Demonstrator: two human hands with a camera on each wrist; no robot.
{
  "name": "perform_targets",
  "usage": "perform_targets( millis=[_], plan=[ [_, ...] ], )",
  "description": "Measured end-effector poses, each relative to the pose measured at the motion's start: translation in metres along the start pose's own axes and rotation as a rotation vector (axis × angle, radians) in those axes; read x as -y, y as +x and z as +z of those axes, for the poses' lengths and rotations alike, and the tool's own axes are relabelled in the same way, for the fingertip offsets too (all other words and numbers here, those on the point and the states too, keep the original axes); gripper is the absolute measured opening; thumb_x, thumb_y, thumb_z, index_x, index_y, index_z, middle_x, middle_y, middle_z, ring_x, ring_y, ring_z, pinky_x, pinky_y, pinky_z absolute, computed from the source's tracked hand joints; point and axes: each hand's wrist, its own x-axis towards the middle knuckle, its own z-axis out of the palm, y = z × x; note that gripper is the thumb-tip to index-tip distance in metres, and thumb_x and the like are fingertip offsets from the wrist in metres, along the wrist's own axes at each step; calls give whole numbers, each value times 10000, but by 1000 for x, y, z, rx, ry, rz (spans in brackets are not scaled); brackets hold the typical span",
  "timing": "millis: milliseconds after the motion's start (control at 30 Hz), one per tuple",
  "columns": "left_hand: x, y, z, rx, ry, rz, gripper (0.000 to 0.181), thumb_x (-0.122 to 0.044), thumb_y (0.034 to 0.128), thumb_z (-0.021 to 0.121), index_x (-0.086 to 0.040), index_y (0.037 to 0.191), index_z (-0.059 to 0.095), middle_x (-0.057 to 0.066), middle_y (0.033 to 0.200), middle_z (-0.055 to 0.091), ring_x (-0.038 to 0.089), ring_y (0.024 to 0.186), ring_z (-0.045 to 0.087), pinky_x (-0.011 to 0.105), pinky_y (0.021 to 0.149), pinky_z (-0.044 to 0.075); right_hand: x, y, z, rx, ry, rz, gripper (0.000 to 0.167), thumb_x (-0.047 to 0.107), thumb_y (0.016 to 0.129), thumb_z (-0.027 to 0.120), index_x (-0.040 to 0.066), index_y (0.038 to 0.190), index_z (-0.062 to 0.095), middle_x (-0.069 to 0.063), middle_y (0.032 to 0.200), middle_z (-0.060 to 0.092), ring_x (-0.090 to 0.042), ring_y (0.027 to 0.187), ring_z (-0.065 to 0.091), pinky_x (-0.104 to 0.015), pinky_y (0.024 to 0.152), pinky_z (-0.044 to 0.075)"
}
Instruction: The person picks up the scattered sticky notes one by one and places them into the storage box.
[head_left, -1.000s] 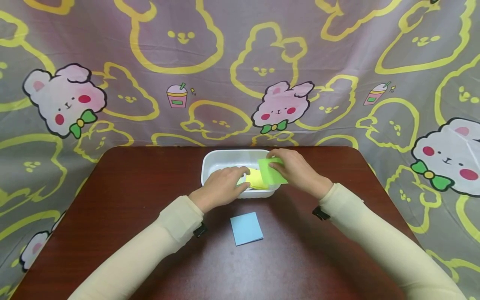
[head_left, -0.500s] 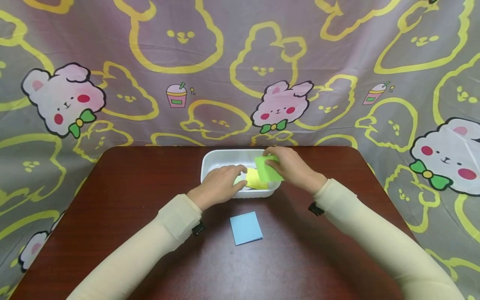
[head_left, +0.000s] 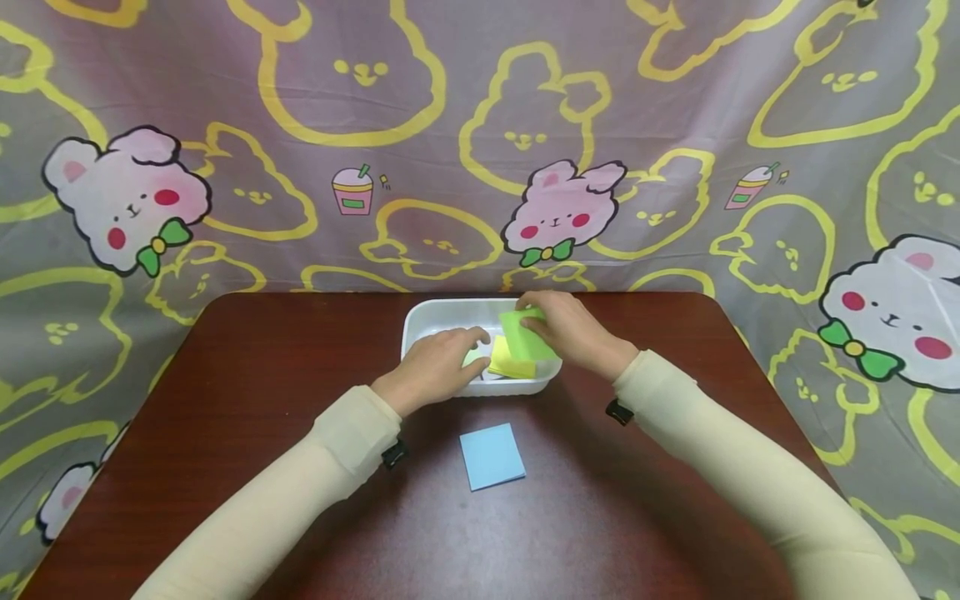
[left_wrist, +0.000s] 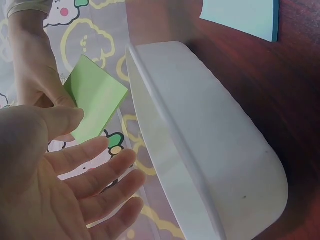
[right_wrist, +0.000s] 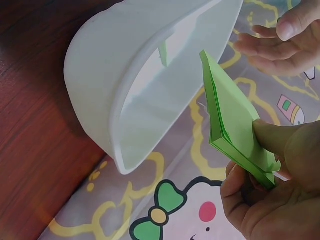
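Note:
My right hand (head_left: 573,332) pinches a green sticky-note pad (head_left: 528,340) between thumb and fingers, above the right part of a white tub (head_left: 431,312). In the right wrist view, the pad (right_wrist: 232,110) looks like a thick stack of sheets, held at one edge. My left hand (head_left: 437,368) hovers over the tub's front left, holding nothing. Its fingers (left_wrist: 107,182) are spread and loosely bent in the left wrist view. A yellow pad (head_left: 512,365) is in the tub, partly behind the green one. Something pale green beside the left fingers is mostly hidden.
A light blue sticky-note pad (head_left: 492,457) lies on the dark red-brown table (head_left: 300,400), in front of the tub. Behind the table hangs a cartoon-print curtain (head_left: 450,167). Black wrist-camera straps show under both cuffs.
My right hand has moved a little left with the green pad, further over the tub. The left hand has shifted slightly left. The blue pad has stayed in place.

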Motion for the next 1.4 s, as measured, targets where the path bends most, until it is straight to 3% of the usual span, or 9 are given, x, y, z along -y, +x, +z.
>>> perform_targets(
  millis=[733,1400],
  plan=[
    [10,3,1,-16,-6,-41,381,-322,1008,604,-118,1330,600,115,1232,714,273,1139,679,475,957,527,-4,10,13,24,-35,-40,236,98,959,681,13,1179,689,-122,1162,724,-287,1093,659,-450,990,520],
    [18,5,6,-10,7,-54,380,-323,1011,599,-122,1333,603,109,1229,717,268,1149,676,472,952,532,-8,21,23,146,-54,-32,257,118,966,678,34,1209,691,-109,1177,727,-241,1048,661,-412,950,537]
  ],
)
